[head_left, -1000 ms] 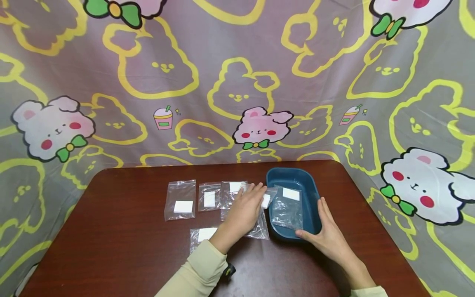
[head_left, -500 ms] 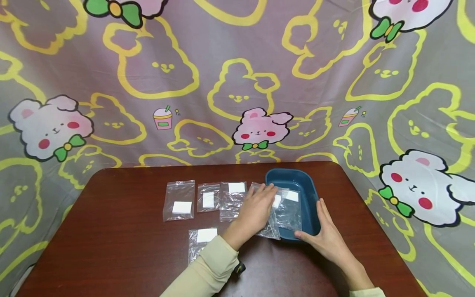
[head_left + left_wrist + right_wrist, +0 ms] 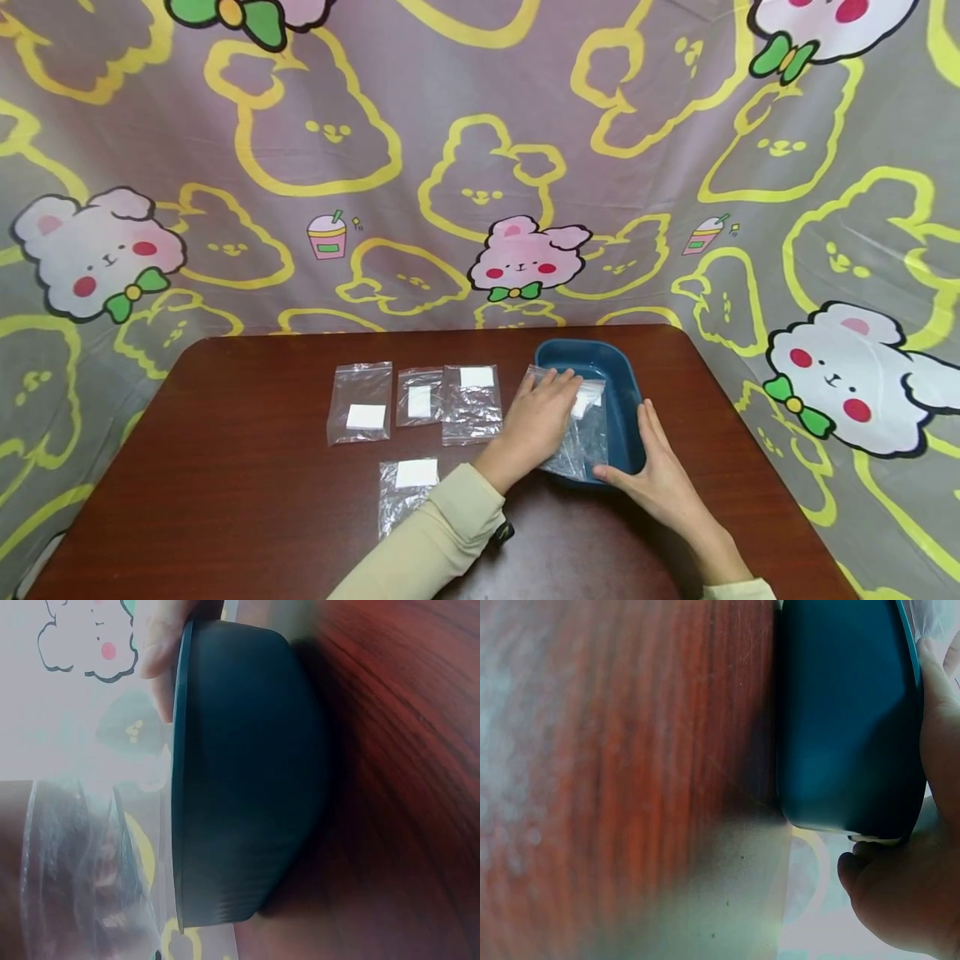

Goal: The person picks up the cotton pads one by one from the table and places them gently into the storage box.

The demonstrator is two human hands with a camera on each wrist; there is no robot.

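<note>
1. Blue tray (image 3: 633, 392) sits near the table's (image 3: 225, 450) far edge; wood shows along its right wall.
2. Four other bags (image 3: 360, 387) lie left of it.
3. Your left hand (image 3: 536, 421) grips a clear bag (image 3: 572, 458) over the tray's left rim; thumb hidden.
4. Your right hand (image 3: 663, 479), spread wide, touches the tray's near-right corner.

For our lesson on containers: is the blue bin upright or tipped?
Upright: in the head view the blue bin stands on the table, its opening facing up.
</note>
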